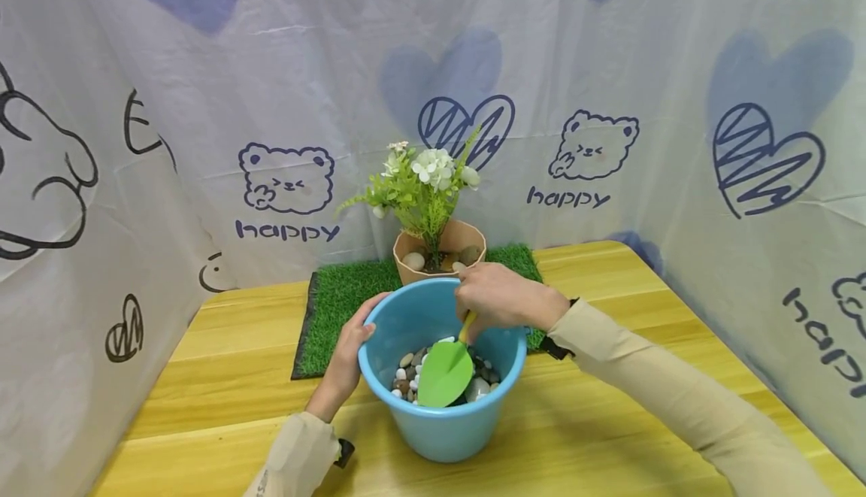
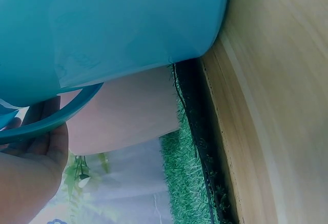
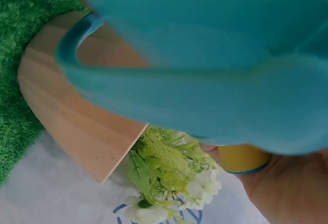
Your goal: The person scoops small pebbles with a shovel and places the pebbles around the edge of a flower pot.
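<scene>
A blue bucket (image 1: 443,437) stands upright on the table, with several white, grey and brown pebbles (image 1: 406,380) at its bottom. My left hand (image 1: 348,350) grips the bucket's left rim, its thumb lying over the edge. In the left wrist view the fingers (image 2: 51,137) pass behind the blue rim. My right hand (image 1: 504,298) reaches over the bucket's far right side and holds a trowel (image 1: 445,375) by its yellow handle. The trowel's green blade points down against the pebbles. In the right wrist view the yellow handle (image 3: 243,158) shows in the hand, partly hidden by the bucket.
Behind the bucket, a tan flowerpot (image 1: 440,241) with white flowers (image 1: 433,170) and several stones stands on a green turf mat (image 1: 338,309). The wooden table (image 1: 223,362) reaches a patterned curtain (image 1: 352,68) at the back and sides.
</scene>
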